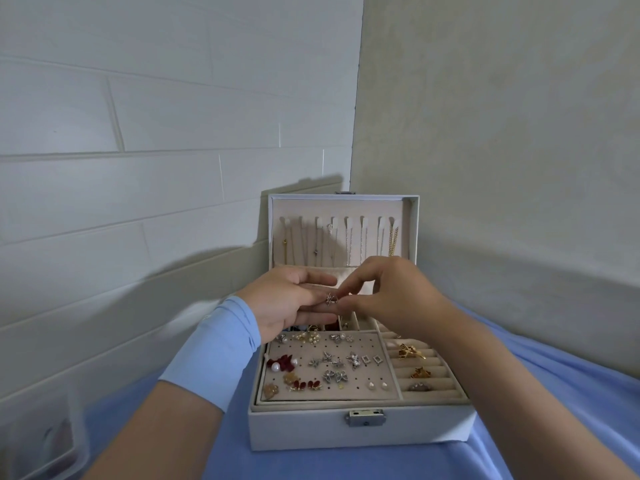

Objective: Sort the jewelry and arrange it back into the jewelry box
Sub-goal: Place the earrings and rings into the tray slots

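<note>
Blue cloth-covered surface (311, 462), set in a wall corner. White jewelry box (360, 431) stands open at its far corner. Above the box, left hand (287, 299), fingers straight, supports a silver earring (331, 299). The right hand (391, 296) pinches it. Recommended: seat the post squarely in a free hole of the perforated panel (367, 393).

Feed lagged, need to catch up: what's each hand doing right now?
Left hand: open, fingers straight, small silver earring lying on them.
Right hand: fingertips pinch that earring.
</note>
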Motion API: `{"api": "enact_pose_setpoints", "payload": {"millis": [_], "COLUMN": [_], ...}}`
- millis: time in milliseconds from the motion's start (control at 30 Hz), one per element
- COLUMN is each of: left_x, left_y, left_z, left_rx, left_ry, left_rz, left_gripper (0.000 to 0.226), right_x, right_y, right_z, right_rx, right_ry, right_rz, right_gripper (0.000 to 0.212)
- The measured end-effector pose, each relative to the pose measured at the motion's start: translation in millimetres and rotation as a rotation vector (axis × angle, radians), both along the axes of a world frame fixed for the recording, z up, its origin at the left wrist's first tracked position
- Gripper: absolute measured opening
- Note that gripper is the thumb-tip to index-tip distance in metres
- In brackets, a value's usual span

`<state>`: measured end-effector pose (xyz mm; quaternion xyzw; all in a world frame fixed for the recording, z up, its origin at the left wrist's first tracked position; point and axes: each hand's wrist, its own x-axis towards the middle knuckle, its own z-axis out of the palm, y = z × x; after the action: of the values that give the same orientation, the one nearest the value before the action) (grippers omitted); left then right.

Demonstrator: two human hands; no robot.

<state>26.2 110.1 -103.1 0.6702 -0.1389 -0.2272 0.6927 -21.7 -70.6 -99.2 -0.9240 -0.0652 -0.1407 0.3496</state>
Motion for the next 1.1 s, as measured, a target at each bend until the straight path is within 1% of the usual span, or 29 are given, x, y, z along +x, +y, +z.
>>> {"api": "enact_pose_setpoints", "payload": {"millis": [100, 200, 333, 500, 567, 700, 767, 933, 1000, 1100], "left_x": [-1, -3, -6, -9, -9, -8, -8, -10, -11, -10], "left_y": [-1, -5, -6, -5, -4, 0, 1, -1, -2, -1], "left_z": [1, 2, 5, 7, 7, 8, 8, 7, 6, 7], "left_rx": [-0.011, 0.014, 0.043, 0.054, 0.043, 0.004, -0.004, 0.009, 0.021, 0.077], "left_ry": [0.015, -0.026, -0.061, -0.071, -0.065, -0.048, -0.055, -0.043, -0.047, -0.088], "left_rz": [0.000, 0.017, -0.005, -0.056, -0.068, -0.059, -0.054, -0.024, -0.031, -0.051], "left_gripper": [0.022, 0.021, 0.022, 0.026, 0.025, 0.020, 0.020, 0.019, 0.019, 0.018], "right_x": [1, 2, 1, -3, -5, -8, -9, -9, -9, -10], "right_y": [1, 3, 0, -3, -3, -7, -8, -1, 1, -3], "right_z": [0, 0, 3, 5, 8, 13, 13, 10, 10, 12], "right_rx": [0.014, 0.033, 0.047, 0.060, 0.099, 0.257, 0.297, 0.321, 0.345, 0.298], "right_ry": [0.006, 0.016, 0.048, 0.075, 0.071, 0.086, 0.103, 0.064, 0.047, 0.055], "right_rz": [-0.038, -0.059, -0.034, 0.053, 0.065, 0.056, 0.061, 0.100, 0.129, 0.130], "right_gripper": [0.010, 0.009, 0.009, 0.008, 0.009, 0.010, 0.010, 0.007, 0.010, 0.007]}}
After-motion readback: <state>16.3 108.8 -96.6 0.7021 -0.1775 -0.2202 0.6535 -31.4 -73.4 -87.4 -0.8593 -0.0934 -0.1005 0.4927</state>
